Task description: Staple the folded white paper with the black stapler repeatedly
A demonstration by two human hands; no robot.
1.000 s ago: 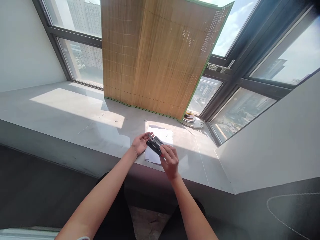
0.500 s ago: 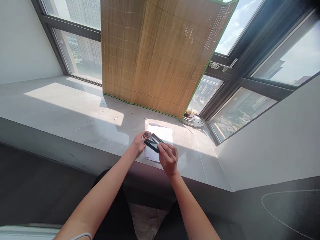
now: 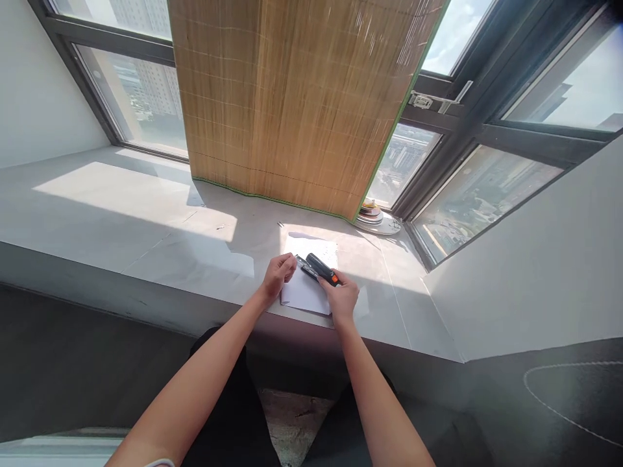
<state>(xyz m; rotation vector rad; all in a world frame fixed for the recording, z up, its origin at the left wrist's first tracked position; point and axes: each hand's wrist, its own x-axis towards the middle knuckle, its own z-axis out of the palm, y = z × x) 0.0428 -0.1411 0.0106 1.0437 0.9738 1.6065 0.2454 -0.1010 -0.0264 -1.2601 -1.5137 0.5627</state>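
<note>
A black stapler (image 3: pixel 318 267) with an orange patch near its back end is held in my right hand (image 3: pixel 343 295). Its upper arm and lower part stand apart at the front, with metal showing between them. My left hand (image 3: pixel 280 272) is closed, fingers curled together, just left of the stapler's front end. Whatever those fingers may hold is hidden. Beneath both hands, white paper sheets (image 3: pixel 304 296) lie on the pale ledge (image 3: pixel 214 263), partly in sunlight.
A bamboo blind (image 3: pixel 296 110) with green edging hangs down to the ledge. Stacked plates (image 3: pixel 377 224) stand in the right corner by the window frame (image 3: pixel 467 133). Small scraps (image 3: pixel 220 227) lie on the ledge, whose front edge is close to my legs.
The stapler has turned in my right hand and now shows its orange patch. My left hand has come away from it, its fingers now curled. The view has shifted slightly.
</note>
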